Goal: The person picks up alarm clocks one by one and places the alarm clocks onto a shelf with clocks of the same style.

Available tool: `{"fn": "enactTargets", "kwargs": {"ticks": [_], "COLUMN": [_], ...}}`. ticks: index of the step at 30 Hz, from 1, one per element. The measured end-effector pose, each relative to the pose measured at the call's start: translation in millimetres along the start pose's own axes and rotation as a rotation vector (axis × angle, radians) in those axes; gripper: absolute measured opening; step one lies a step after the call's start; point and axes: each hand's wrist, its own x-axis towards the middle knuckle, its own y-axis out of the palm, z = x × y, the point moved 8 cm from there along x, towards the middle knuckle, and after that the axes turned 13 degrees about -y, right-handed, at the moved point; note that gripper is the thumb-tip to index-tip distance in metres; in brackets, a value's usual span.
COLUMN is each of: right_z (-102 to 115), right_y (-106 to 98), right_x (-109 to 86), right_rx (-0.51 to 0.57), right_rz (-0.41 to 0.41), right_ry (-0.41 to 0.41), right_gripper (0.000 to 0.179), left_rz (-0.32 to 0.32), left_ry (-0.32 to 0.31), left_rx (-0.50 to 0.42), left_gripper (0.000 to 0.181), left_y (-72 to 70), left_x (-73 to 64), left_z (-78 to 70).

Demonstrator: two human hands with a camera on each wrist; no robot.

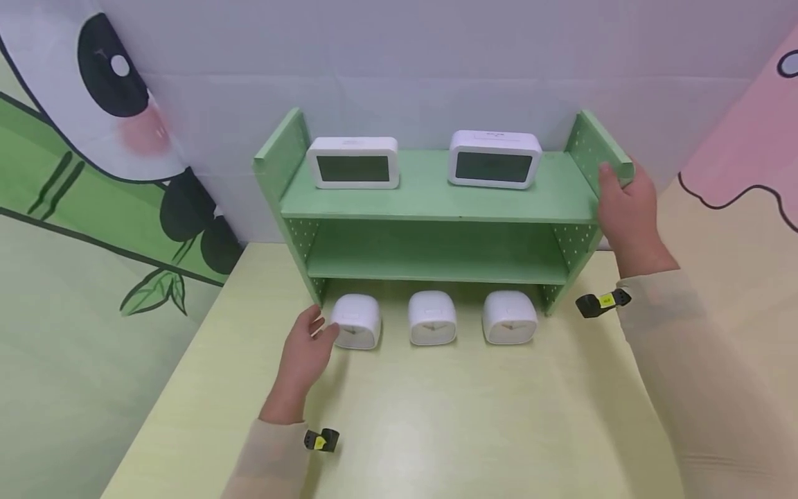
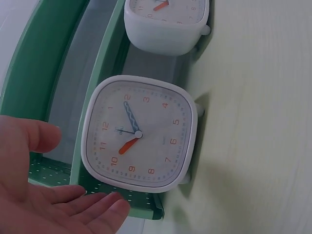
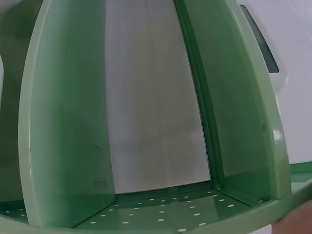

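A green two-board shelf (image 1: 430, 202) stands on the table against the back wall. My right hand (image 1: 632, 215) grips the upper front edge of its right side panel (image 1: 595, 149), thumb on the inner face. In the right wrist view, the dotted side panel (image 3: 161, 214) shows along the bottom, with only a sliver of hand at the corner. My left hand (image 1: 305, 357) is held beside the leftmost white analog clock (image 1: 358, 310), below the lower board. In the left wrist view, thumb and fingers are spread apart near that clock (image 2: 156, 156); contact is unclear.
Two more white analog clocks, one in the middle (image 1: 432, 312) and one at the right (image 1: 509, 312), stand in the same row. On the upper board sit a left digital clock (image 1: 354, 143) and a right digital clock (image 1: 495, 140). A pale wooden table (image 1: 430, 416) carries everything.
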Motion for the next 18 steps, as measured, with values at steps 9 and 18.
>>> {"fn": "enactTargets", "kwargs": {"ticks": [9,18], "right_z": [0.7,-2.6], "right_y": [4.2,1.5], "right_x": [0.2,-0.2], "right_rx": [0.016,0.076], "right_rz": [-0.024,-0.083], "right_ry": [0.014,0.019], "right_gripper": [0.055,0.047], "left_rz": [0.000,0.010], "left_ry": [0.015,0.061], "left_rx": [-0.004,0.037], "left_gripper": [0.071,0.074], "left_y": [5.7,16.8], "left_x": [-0.9,2.4], "left_z": [-0.7,-4.3]}}
